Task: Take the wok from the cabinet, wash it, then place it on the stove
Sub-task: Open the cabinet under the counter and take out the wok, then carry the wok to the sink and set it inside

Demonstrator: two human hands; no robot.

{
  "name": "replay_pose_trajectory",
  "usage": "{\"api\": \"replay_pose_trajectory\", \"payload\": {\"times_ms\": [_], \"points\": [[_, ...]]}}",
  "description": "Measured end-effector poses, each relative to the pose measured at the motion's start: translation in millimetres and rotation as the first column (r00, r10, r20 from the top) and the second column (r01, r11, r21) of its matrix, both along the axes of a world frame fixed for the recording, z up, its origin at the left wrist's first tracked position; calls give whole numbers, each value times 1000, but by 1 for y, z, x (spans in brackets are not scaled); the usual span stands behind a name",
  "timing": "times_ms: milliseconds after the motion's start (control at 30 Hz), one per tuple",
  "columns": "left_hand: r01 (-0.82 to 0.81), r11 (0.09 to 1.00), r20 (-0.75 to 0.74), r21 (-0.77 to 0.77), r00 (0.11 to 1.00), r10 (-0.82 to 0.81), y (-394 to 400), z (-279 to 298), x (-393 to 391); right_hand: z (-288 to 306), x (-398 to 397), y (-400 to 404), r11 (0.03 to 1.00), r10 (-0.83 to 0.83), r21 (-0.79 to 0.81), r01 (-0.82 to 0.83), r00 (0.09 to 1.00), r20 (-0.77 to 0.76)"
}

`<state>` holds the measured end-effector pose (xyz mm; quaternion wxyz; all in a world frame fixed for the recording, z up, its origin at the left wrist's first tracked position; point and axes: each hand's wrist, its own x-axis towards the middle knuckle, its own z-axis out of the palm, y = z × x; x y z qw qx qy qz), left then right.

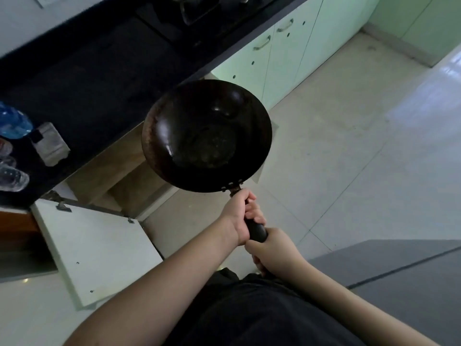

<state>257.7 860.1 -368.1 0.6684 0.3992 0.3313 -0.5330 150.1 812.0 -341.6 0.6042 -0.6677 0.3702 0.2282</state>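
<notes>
The wok [206, 136] is dark and round, and it is held in the air in the middle of the view, above the open cabinet [129, 176] and the pale floor [349, 158]. Its inside faces up to the camera, and its handle [254, 227] points toward 5 o'clock, to the person's body.

Both hands grasp this handle. The left hand [239, 216] wraps around the part close to the bowl, with the fingers curled over the top. The right hand [272, 248] clasps the end of the handle, just behind the left one, and the two hands touch. Both forearms are bare and come up from the bottom edge. Below them a dark garment [249, 310] is visible.

At 8 o'clock from the wok, the white cabinet door [99, 248] stands open and swings out over the floor. At 10 o'clock runs the black countertop [87, 83]. On its left end stand a small clear container [51, 144] and some plastic bottles [12, 151], partly cut by the edge of the view. At 12 o'clock the stove [199, 11] sits on the countertop, well apart from the wok. At 1 o'clock there are pale green closed cabinet doors [282, 53] with metal handles. A grey surface [404, 265] lies at 4 o'clock.
</notes>
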Motion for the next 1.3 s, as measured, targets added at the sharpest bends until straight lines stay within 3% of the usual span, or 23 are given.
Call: {"api": "replay_pose_trajectory", "payload": {"times_ms": [300,767,1300], "points": [[67,997,113,-49,992,-61,-37,36,33,20,24,-25,994,-104,-2,105,987,121],[316,946,224,-76,930,-293,-81,59,163,35,150,-37,936,-322,-74,346,919,227],[594,801,339,-76,771,-540,-257,71,155,36,147,-176,786,-568,-41,617,746,346]]}}
